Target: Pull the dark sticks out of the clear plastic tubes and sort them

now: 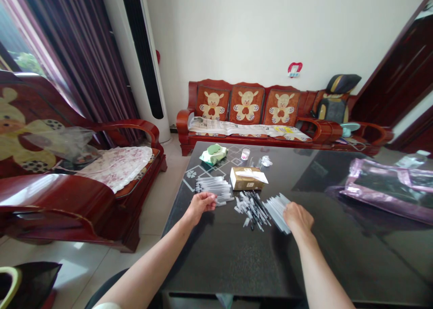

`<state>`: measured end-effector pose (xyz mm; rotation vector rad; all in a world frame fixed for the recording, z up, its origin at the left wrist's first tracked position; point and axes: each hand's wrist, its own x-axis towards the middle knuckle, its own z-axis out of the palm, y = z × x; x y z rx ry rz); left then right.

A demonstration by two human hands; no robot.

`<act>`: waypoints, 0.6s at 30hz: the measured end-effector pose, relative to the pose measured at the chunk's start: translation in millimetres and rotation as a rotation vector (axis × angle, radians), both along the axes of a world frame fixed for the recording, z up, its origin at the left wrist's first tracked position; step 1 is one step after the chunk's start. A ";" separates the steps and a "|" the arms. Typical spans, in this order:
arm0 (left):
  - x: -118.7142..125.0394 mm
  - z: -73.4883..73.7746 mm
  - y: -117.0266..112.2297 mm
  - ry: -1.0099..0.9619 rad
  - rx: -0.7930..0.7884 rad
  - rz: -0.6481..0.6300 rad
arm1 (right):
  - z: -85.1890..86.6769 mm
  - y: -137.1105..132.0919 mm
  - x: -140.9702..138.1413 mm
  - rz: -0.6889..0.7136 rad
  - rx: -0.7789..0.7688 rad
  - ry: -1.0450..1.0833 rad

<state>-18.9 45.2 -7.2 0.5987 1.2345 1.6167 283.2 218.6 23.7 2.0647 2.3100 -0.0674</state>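
Note:
On the dark glass table (237,255) lie three small heaps: clear pen barrels (214,186) at the left, a loose pile of dark refills and small parts (252,205) in the middle, and pale thin tubes (276,209) at the right. My left hand (201,205) rests just below the left heap with fingers curled, and I cannot make out whether they pinch anything. My right hand (297,216) lies on the near end of the pale tubes, fingers bent down onto them. A small cardboard box (246,178) stands just behind the heaps.
A green wet-wipe pack (214,154) and a small cup (245,154) lie farther back on the table. A pink-edged plastic bag (389,187) covers the right side. Red wooden sofas stand behind (250,108) and to the left (84,187); a tall white air conditioner (142,52) fills the corner.

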 end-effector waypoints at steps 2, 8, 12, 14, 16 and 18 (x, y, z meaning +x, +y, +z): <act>-0.3 -0.4 -1.1 -0.004 -0.004 -0.003 | -2.2 -0.1 -1.6 0.009 0.003 -0.015; 2.4 2.8 -2.6 -0.033 0.020 0.010 | 2.2 -6.9 -6.6 0.046 0.102 0.009; 10.2 4.6 -3.2 -0.064 0.040 -0.024 | 3.7 -31.0 -34.3 0.272 0.238 0.349; 16.0 4.0 -3.2 -0.069 0.054 -0.066 | 0.9 -51.6 -54.6 0.474 0.151 0.638; 22.1 1.9 -3.3 -0.058 0.063 -0.117 | -3.7 -73.9 -73.4 0.617 0.012 0.812; 27.9 -1.2 -3.7 -0.038 0.062 -0.172 | -9.2 -93.7 -87.5 0.699 -0.065 0.865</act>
